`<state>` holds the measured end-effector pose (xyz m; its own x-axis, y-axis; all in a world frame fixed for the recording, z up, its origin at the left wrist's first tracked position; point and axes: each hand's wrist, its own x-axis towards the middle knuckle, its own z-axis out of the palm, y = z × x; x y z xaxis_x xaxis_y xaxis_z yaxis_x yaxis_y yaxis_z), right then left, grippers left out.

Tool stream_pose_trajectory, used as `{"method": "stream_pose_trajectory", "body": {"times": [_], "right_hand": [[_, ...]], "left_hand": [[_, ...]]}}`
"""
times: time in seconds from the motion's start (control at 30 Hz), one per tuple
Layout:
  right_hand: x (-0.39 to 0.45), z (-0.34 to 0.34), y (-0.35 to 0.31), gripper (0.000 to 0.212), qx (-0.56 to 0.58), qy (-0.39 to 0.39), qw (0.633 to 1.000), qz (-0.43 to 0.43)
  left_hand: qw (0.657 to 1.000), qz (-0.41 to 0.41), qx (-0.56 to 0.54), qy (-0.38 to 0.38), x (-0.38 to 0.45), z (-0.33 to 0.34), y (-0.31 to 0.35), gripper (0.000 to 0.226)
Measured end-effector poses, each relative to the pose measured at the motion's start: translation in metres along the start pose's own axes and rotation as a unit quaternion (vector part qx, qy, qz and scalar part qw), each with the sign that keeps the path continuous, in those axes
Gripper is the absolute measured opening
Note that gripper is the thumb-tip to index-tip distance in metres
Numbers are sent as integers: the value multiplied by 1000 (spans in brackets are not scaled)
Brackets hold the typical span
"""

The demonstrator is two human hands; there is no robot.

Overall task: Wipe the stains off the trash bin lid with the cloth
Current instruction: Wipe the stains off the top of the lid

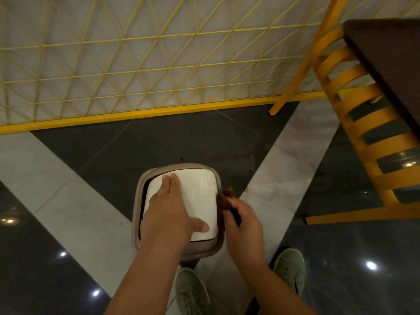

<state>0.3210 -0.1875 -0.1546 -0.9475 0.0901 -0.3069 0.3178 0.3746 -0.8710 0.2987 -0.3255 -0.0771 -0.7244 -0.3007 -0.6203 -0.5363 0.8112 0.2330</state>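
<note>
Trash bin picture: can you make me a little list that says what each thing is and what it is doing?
bin: a beige trash bin standing on the tiled floor
lid: white trash bin lid, small specks near its right edge
left hand: left hand lies flat on the lid
right hand: right hand grips a brown cloth
cloth: at the lid's right edge
shoes: green shoes below the bin
chair: yellow chair to the right
fence: yellow wire fence behind
</note>
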Motion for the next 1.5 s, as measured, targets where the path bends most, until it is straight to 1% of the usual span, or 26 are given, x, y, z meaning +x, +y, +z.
{"method": "stream_pose_trajectory", "body": {"times": [0.07, 0.17, 0.27, 0.37, 0.4, 0.47, 0.53, 0.6, 0.63, 0.73, 0.8, 0.87, 0.9, 0.97, 1.07, 1.1, 1.13, 1.2, 1.23, 1.3, 1.37, 1.43, 1.47, 1.5], "right_hand": [[-12, 0, 10, 38, -6, -2, 1000, 24], [-40, -2, 16, 47, 2, -9, 1000, 12], [-50, -3, 8, 49, -17, -2, 999, -39], [-35, -1, -10, 40, -26, -12, 995, -100], [-26, -1, -14, 37, -29, -17, 994, -107], [-5, 2, -14, 33, -21, -17, 996, -85], [10, 3, -5, 28, -14, -6, 999, -38], [6, 2, 5, 26, -35, -6, 999, -8], [-3, 1, 8, 28, -43, -10, 999, -6], [-29, -4, 4, 34, -39, -19, 997, -58], [-29, -3, -8, 33, -56, -12, 991, -122], [-18, 1, -22, 30, -90, -11, 977, -194], [-11, 3, -26, 31, -108, -16, 972, -209], [-2, 4, -22, 32, -109, -20, 976, -189], [-6, -2, 7, 32, -67, -23, 994, -85], [-13, -5, 16, 31, -70, -28, 995, -61], [-22, -7, 20, 30, -78, -31, 995, -55], [-34, -5, 17, 28, -88, -26, 991, -94], [-35, -2, 9, 27, -96, -18, 986, -133], [-29, 4, -15, 30, -122, -15, 969, -214], [-15, 7, -30, 33, -153, -31, 956, -251], [-3, 6, -27, 33, -157, -39, 956, -243], [2, 4, -18, 31, -142, -32, 965, -217], [5, 2, -10, 30, -120, -27, 977, -174]], "left_hand": [[1000, 1, 5, -1, 0, 0, 0, 127], [1000, 6, 7, -1, 1, 0, -2, 126], [1000, 6, 12, 1, 1, 0, -1, 124], [1000, 6, 7, 7, 2, 0, -1, 124], [1000, 6, 5, 9, 2, 0, -1, 125], [1000, 3, 8, 10, 3, 0, 0, 127], [1000, -2, 18, 9, 3, 0, 1, 127], [1000, -5, 21, 4, 3, 0, 1, 127], [1000, -4, 20, 2, 3, 0, 1, 127], [1000, -3, 11, 1, 4, -1, -1, 126], [1000, 1, 8, 9, 3, 0, -1, 126], [1000, 11, 5, 18, 3, 0, -1, 123], [1000, 13, 3, 20, 3, 0, -1, 123], [1000, 12, 6, 19, 3, -1, 0, 125], [1000, 5, 21, 12, 2, -2, 1, 126], [1000, 5, 25, 9, 1, -2, 1, 125], [1000, 6, 27, 8, 1, -1, 1, 125], [1000, 8, 21, 14, 2, -1, -1, 123], [1000, 11, 21, 20, 2, -1, -2, 120], [998, 20, 24, 47, 2, 1, -4, 105], [998, 28, 24, 56, 2, 1, -3, 99], [999, 26, 23, 38, 3, 1, -2, 109], [999, 21, 22, 25, 3, 0, -1, 117], [1000, 14, 22, 14, 3, -1, -1, 123]]}}
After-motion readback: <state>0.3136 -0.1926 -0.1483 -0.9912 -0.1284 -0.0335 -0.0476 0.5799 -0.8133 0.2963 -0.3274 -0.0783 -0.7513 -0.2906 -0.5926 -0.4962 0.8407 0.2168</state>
